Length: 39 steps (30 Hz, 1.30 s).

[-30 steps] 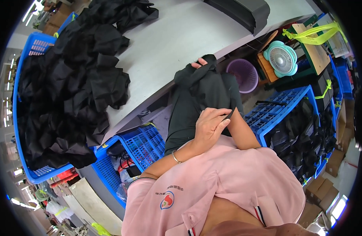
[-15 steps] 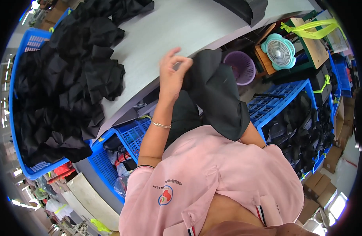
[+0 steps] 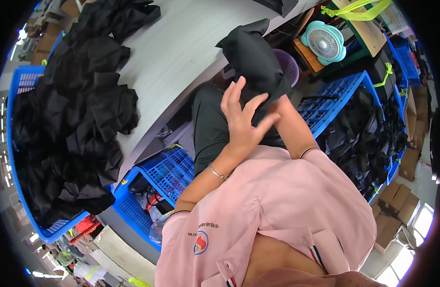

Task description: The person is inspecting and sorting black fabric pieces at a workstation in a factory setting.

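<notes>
A black fabric piece (image 3: 253,60) is raised over my lap and the table's near edge, bulging and folded like a pouch. My right hand (image 3: 280,106) goes up into or behind this fabric; only the wrist and forearm show, and its fingers are hidden. In front of the fabric's lower end is my left hand (image 3: 244,119), open with its fingers spread and a thin bracelet on the wrist. The fingertips are close to the fabric; I cannot tell whether they touch it.
A big heap of black fabric pieces (image 3: 81,115) fills a blue basket (image 3: 26,81) and spills onto the pale table (image 3: 177,52). To my right stand a blue crate (image 3: 332,103), a purple basket (image 3: 288,67) and a turquoise fan (image 3: 323,43). Another blue crate (image 3: 169,170) is at left.
My left hand has come down and right from the table edge, its fingers spreading apart. The black fabric on my right arm has swung up and away from my body.
</notes>
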{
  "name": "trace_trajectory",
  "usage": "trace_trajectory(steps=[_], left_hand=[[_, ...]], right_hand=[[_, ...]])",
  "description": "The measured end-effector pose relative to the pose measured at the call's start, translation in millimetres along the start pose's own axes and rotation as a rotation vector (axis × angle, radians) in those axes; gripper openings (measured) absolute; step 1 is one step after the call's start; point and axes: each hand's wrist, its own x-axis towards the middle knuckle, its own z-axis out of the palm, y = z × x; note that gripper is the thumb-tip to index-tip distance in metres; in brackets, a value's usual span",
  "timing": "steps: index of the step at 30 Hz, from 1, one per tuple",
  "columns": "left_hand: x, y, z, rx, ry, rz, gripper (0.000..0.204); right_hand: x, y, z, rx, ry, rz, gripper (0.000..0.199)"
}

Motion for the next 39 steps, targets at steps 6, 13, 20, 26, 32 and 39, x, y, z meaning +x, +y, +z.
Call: trace_trajectory(steps=[6, 13, 20, 26, 32, 39], left_hand=[[23, -44, -10, -0.607, 0.070, -0.602, 0.012], [80, -160, -56, -0.708, 0.344, -0.853, 0.019], [81, -136, -60, -0.716, 0.545, -0.678, 0.022], [65, -56, -29, -0.117, 0.196, -0.300, 0.017], [51, -37, -39, -0.221, 0.190, -0.301, 0.010], [41, -95, -51, -0.574, 0.238, -0.573, 0.032]], right_hand=[[-26, 12, 44, -0.446, -0.478, 0.500, 0.020], [-68, -118, 46, 0.800, -0.418, 0.863, 0.040], [-109, -72, 5, 1.056, -0.014, 1.329, 0.057], [-41, -73, 14, 0.044, 0.163, 0.620, 0.070], [-75, -24, 23, 0.456, -0.033, 1.007, 0.047], [-66, -84, 5, 1.871, -0.029, 1.175, 0.023]])
